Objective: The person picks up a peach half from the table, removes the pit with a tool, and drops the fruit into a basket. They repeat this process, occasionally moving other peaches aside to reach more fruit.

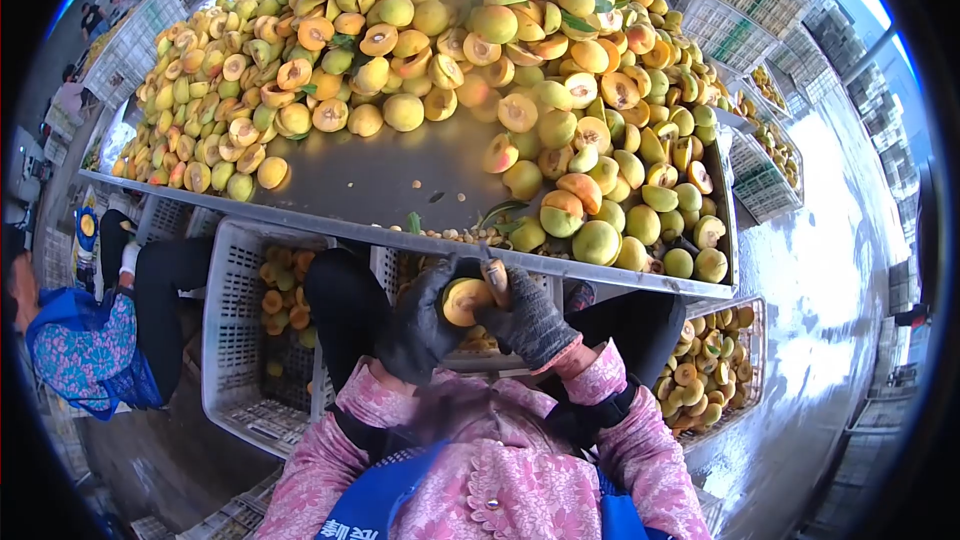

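Both my hands are together over my lap, just below the front edge of the metal table (370, 175). My left hand (420, 325), in a dark glove, is closed around a cut yellow fruit (462, 302) with its flat side up. My right hand (530, 315), in a grey knit glove with a bare thumb tip, is pressed against the same fruit from the right; whether it also holds a tool is hidden. A large heap of halved and whole fruit (430, 20) lies on the table beyond.
A white crate (232, 340) with some fruit stands left of my legs, and a fuller crate (757, 340) stands at the right. A co-worker (85, 340) in a blue apron sits at the far left. Stacked crates (715, 0) rise behind the table.
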Motion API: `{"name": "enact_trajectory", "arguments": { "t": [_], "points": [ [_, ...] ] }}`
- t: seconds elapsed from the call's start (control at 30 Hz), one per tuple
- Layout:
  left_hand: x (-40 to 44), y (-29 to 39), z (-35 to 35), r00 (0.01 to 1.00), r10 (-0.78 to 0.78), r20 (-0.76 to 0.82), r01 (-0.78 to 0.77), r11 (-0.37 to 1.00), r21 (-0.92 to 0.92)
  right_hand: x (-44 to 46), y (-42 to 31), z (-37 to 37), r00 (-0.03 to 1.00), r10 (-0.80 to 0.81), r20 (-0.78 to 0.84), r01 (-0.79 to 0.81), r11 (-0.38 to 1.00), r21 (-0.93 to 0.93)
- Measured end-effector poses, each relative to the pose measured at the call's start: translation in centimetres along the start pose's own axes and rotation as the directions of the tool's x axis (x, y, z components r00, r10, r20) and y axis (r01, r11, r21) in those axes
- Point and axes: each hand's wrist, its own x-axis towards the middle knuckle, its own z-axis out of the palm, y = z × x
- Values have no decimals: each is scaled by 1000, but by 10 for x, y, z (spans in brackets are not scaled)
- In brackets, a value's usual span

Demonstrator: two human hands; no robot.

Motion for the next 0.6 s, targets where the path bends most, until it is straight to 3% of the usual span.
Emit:
{"name": "enact_trajectory", "arguments": {
  "t": [0.1, 0.13, 0.2, 0.27, 0.33, 0.4, 0.5, 0.6],
  "points": [
    [-5, -26, 2, 979, -61, 196, 48, 997, 66, 3, -2, -5, 994, -97, 44, 104, 973, -207],
    [-6, -32, 4, 983, -58, 172, 52, 998, 38, 5, -3, -6, 987, -152, 48, 159, 944, -288],
    [-8, -41, 7, 991, -55, 123, 58, 998, -18, 4, -16, -6, 992, -120, -37, 107, 961, -254],
    [-3, -40, 14, 970, -227, 84, 241, 877, -415, 0, -19, -5, 997, -57, -60, 46, 985, -166],
    [-4, -48, 17, 953, -282, 106, 292, 775, -561, -13, -15, -4, 999, 31, -17, -31, 999, -28],
    [-11, -69, 22, 965, -222, 139, 262, 826, -498, -23, -16, -1, 997, 44, 59, -42, 998, -42],
    [-5, -34, 14, 993, -110, 38, 116, 909, -399, -32, -19, -1, 980, 110, 166, -91, 989, -116],
    [-9, -46, 21, 983, -183, 9, 162, 844, -511, -31, -14, 0, 971, 141, 194, -108, 980, -168]
  ]
}}
